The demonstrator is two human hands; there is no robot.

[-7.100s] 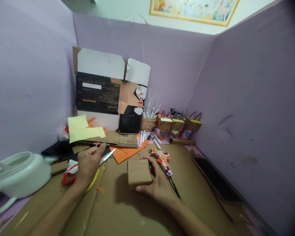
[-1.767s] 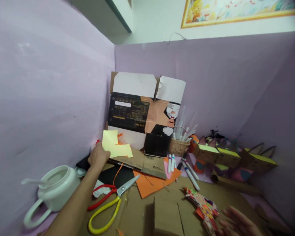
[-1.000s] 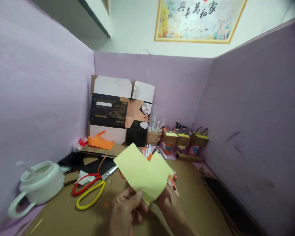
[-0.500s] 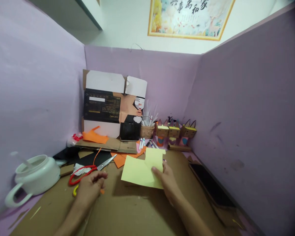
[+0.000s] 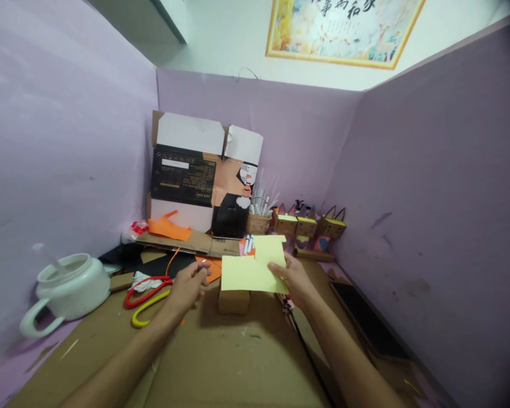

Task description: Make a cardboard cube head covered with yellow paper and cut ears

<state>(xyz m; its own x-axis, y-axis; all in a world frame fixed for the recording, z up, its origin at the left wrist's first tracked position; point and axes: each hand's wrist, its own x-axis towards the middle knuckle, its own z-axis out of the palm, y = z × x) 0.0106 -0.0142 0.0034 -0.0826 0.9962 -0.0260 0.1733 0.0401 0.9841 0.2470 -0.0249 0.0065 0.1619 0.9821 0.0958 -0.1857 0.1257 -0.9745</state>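
My right hand presses a pale yellow L-shaped paper flat on top of a small brown cardboard box; its fingers lie on the paper's right edge. To the left of the box, my left hand hovers over the blades of the red-and-yellow scissors with its fingers loosely curled and nothing visible in them. The paper hides the top of the box.
A white pot stands at the left. A printed cardboard sheet leans on the back wall, with orange paper, a basket of pens and small box figures near it. A black slab lies along the right wall.
The yellow paper has moved from the pile at the back left into my hands, then onto the cardboard box. My left hand let it go and went towards the scissors.
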